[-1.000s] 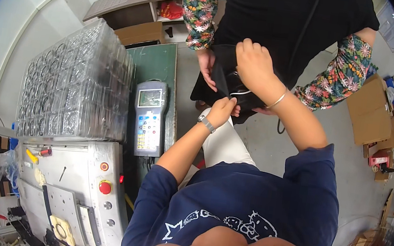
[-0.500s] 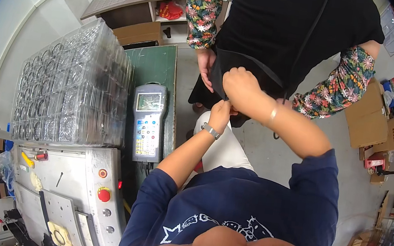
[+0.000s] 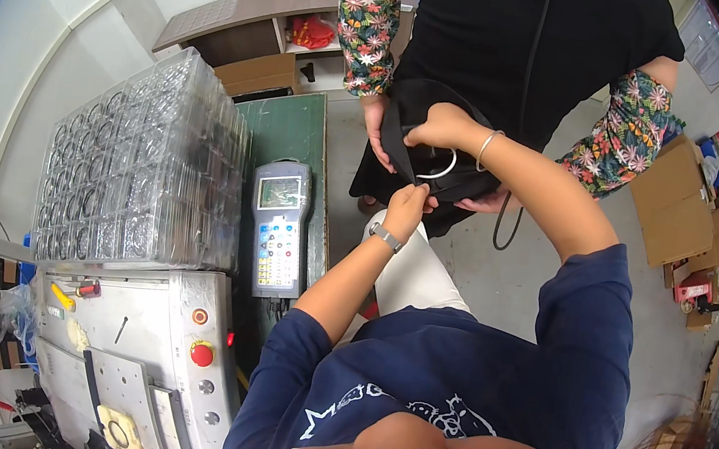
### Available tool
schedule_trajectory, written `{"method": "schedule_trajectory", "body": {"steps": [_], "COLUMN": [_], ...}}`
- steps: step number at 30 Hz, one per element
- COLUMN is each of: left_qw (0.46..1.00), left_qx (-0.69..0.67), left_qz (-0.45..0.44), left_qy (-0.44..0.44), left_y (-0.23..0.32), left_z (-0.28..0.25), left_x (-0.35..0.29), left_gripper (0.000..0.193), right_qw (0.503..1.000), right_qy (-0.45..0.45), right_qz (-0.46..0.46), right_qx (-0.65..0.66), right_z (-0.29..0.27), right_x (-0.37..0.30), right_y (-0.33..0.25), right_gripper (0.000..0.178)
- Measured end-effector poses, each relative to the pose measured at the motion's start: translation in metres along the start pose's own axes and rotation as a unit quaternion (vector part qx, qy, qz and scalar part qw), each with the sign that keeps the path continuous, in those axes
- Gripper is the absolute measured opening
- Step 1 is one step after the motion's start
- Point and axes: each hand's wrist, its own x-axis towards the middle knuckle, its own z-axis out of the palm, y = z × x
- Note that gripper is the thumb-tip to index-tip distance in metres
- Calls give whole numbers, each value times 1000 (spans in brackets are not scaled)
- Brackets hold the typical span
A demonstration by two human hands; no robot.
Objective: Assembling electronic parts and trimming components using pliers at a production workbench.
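In front of me a black bag (image 3: 399,130) gapes open against a co-worker's black clothes. Its near edge is pinched between the fingers of my left hand (image 3: 407,209). My right hand (image 3: 441,127), with a bangle at the wrist, is closed at the far side of the opening; fabric and knuckles partly hide its fingertips, and it appears to grip the bag's edge. Inside the opening a white curved band (image 3: 445,169) shows, its kind unclear. The co-worker's hand (image 3: 376,129) supports the bag's left side, and their other hand (image 3: 488,202) is under its right side.
A handheld control unit (image 3: 277,227) lies on a green table (image 3: 288,115) to the left. Beside it stand stacked clear plastic trays (image 3: 141,159) and a machine with a red button (image 3: 202,353). Cardboard boxes (image 3: 675,207) are at the right. A dark cord (image 3: 510,222) hangs near the bag.
The bag's mouth has widened, bringing the white curved band into view. My right hand has shifted slightly up and left, while my left hand keeps its pinch. The co-worker's right-side hand now shows beneath.
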Motion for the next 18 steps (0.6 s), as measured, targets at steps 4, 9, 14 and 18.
{"method": "schedule_trajectory", "body": {"steps": [4,9,14,18], "left_qw": [1000,995,989,985], "left_qx": [-17,-93,-138,-161], "left_qz": [5,5,-2,-4], "left_qy": [-6,-25,-44,-59], "left_y": [6,13,14,12], "left_z": [4,4,1,0], "left_x": [0,2,6,4], "left_gripper": [25,24,22,22], "right_qw": [977,965,966,990], "right_qy": [61,114,92,-16], "right_qz": [68,57,48,-3], "right_qx": [193,229,236,138], "right_z": [24,38,46,31], "right_x": [4,3,17,24], "right_y": [12,8,12,29], "right_gripper": [51,53,57,70]}}
